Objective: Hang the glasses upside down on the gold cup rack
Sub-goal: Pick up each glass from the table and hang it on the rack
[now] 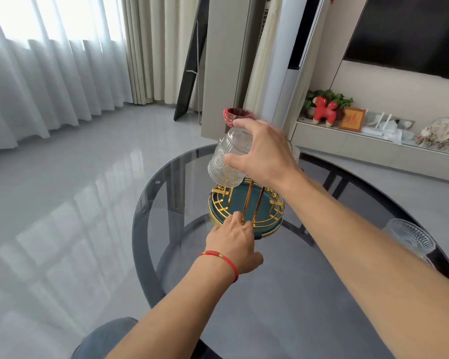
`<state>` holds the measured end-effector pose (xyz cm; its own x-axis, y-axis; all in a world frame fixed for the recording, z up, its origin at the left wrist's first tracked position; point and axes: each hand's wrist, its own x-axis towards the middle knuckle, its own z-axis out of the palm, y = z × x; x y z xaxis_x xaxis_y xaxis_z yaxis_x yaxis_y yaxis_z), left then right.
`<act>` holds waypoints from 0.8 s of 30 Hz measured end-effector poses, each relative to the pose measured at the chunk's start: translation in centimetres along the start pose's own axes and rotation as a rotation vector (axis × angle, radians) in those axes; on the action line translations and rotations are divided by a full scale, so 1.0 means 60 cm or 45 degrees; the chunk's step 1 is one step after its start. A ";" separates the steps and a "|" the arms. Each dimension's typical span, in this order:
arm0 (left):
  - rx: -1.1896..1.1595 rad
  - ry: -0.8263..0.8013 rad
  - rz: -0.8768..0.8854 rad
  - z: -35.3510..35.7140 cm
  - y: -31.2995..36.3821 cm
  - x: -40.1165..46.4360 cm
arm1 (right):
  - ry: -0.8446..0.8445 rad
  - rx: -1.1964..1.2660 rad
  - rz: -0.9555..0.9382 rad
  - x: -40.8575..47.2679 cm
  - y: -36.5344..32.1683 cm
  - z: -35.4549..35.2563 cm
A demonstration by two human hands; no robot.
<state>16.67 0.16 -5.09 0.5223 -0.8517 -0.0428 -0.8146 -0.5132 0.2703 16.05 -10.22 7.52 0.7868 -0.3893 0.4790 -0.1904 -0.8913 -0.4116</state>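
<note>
The gold cup rack (pixel 246 203) stands on a round teal tray with a gold wire rim, in the middle of the dark glass table (pixel 283 294). My right hand (pixel 263 151) holds a clear embossed glass (pixel 228 159) upside down and tilted, just above the rack's left side. My left hand (pixel 233 242), with a red cord on its wrist, grips the near rim of the rack's tray. Another clear glass (pixel 410 237) stands upright at the table's right edge, partly behind my right forearm. Something glassy (pixel 294 151) shows behind my right hand, mostly hidden.
Past the round table's edge lies glossy grey floor. A red bowl-like object (pixel 237 115) sits behind the held glass. Curtains hang at left; a low shelf (pixel 347 141) with ornaments and a red toy horse (pixel 324 107) runs along the right wall.
</note>
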 end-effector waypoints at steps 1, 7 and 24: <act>-0.004 -0.001 -0.005 -0.001 0.000 -0.001 | -0.028 -0.030 -0.007 0.000 0.001 0.008; 0.012 -0.037 -0.008 -0.007 0.002 -0.003 | -0.144 -0.146 -0.040 -0.008 0.010 0.045; -0.394 0.320 0.252 -0.015 0.012 -0.008 | -0.035 -0.240 -0.142 -0.073 0.017 0.033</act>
<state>16.06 0.30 -4.00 0.4403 -0.8585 0.2630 -0.8112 -0.2547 0.5264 13.58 -8.98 3.48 0.8241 -0.2817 0.4914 -0.2056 -0.9572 -0.2040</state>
